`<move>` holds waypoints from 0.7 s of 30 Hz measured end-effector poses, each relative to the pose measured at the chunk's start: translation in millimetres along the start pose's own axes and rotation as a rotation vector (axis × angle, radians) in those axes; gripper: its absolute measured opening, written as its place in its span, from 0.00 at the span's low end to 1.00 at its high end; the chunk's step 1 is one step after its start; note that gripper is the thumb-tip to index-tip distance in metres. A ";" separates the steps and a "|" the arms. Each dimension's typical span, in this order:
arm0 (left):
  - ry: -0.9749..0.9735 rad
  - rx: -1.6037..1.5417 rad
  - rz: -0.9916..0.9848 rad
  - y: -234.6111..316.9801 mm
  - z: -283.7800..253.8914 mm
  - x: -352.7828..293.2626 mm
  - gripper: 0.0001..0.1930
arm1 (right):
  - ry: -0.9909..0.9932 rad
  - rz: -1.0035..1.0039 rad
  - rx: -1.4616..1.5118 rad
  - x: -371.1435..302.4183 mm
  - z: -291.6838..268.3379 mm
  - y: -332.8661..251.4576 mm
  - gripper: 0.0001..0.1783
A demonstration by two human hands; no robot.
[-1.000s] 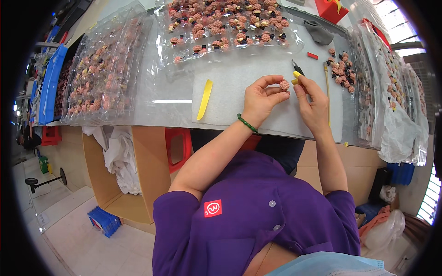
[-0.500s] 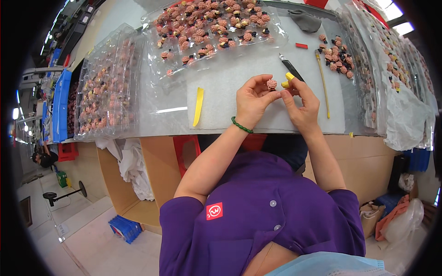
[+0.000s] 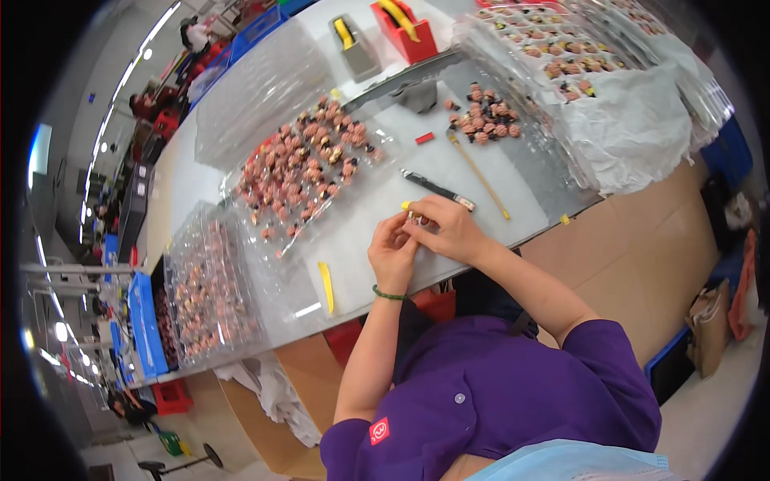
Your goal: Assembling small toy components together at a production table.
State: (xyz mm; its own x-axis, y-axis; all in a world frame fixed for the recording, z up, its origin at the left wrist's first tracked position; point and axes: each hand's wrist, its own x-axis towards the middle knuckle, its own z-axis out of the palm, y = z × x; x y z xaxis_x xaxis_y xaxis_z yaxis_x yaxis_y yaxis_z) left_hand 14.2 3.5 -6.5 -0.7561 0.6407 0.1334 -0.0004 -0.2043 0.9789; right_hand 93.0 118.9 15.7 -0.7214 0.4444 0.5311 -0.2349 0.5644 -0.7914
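Note:
My left hand (image 3: 393, 250) and my right hand (image 3: 443, 229) meet above the front of the white work mat (image 3: 365, 240). Pinched between their fingertips is a small figurine (image 3: 415, 219), mostly hidden by the fingers. A bit of yellow (image 3: 406, 206), perhaps tape, shows at the right fingertips. Just beyond the right hand lies a black-handled craft knife (image 3: 437, 190), with a thin yellowish stick (image 3: 480, 176) to its right. A yellow strip (image 3: 326, 287) rests on the mat left of my hands. Farther off sits a small red block (image 3: 424, 139).
A clear tray of pink bumpy figurines (image 3: 277, 188) stands at the back left, stacked filled trays (image 3: 210, 293) left of it. More figurines (image 3: 485, 116) lie loose near a grey cloth (image 3: 415, 97). Behind are red (image 3: 417, 50) and grey (image 3: 365, 64) tape dispensers. Crumpled white sheeting (image 3: 626, 136) covers trays at right.
My view has turned and shifted. The hands have come closer together, and the right fingers now close over the figurine that the left hand held in plain sight.

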 end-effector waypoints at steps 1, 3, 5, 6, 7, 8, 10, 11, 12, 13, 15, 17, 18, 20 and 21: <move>0.010 0.005 0.013 -1.0 -0.4 0.3 0.18 | -0.015 -0.021 -0.004 -0.5 -0.2 0.8 0.14; 0.001 0.044 0.010 1.7 1.9 1.5 0.19 | 0.009 -0.020 0.016 -0.2 -0.4 0.8 0.13; -0.001 0.028 -0.036 3.1 2.1 1.9 0.20 | 0.007 -0.050 0.034 -1.0 0.6 1.4 0.13; -0.002 0.036 -0.036 4.0 2.7 1.7 0.20 | 0.011 -0.050 0.040 -1.5 0.9 2.6 0.13; -0.016 0.024 -0.041 3.7 4.1 2.8 0.20 | 0.039 -0.065 0.053 -1.1 0.5 5.1 0.13; -0.026 0.013 -0.042 4.9 4.9 4.6 0.21 | 0.064 -0.085 0.068 1.4 0.5 4.6 0.12; -0.015 0.020 -0.029 4.4 3.4 5.2 0.21 | 0.111 -0.045 0.064 2.3 0.6 1.3 0.11; -0.017 0.018 -0.018 5.0 3.5 5.8 0.22 | 0.163 0.000 0.046 3.7 -2.3 -1.5 0.11; -0.011 0.023 -0.017 5.9 3.2 5.1 0.22 | 0.153 0.109 0.020 4.2 -8.9 -4.5 0.15; -0.001 0.040 -0.025 6.9 2.8 4.3 0.21 | 0.151 0.109 0.027 6.7 -5.6 -1.5 0.15; 0.007 0.056 -0.034 8.8 4.4 3.4 0.21 | 0.664 0.131 0.216 13.1 -2.1 8.4 0.22; 0.029 0.069 -0.043 9.3 4.0 2.8 0.21 | 0.650 0.028 -0.006 13.7 -8.7 12.6 0.27; 0.029 0.068 -0.045 9.4 3.4 2.4 0.21 | 0.593 0.014 -0.102 12.8 -8.8 9.1 0.24; 0.023 0.029 -0.046 9.6 3.8 2.5 0.21 | 0.538 0.007 -0.207 8.2 -6.8 9.4 0.21; 0.015 0.025 -0.052 9.8 5.0 2.5 0.21 | 0.381 0.056 -0.098 4.2 -3.6 14.2 0.18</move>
State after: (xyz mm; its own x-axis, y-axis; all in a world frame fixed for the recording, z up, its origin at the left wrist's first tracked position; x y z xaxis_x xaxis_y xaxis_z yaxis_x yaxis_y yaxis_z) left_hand 15.6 6.9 4.2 -0.7655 0.6385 0.0798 -0.0242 -0.1524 0.9880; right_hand 89.0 131.4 7.8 -0.4334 0.6921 0.5772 -0.1255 0.5879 -0.7992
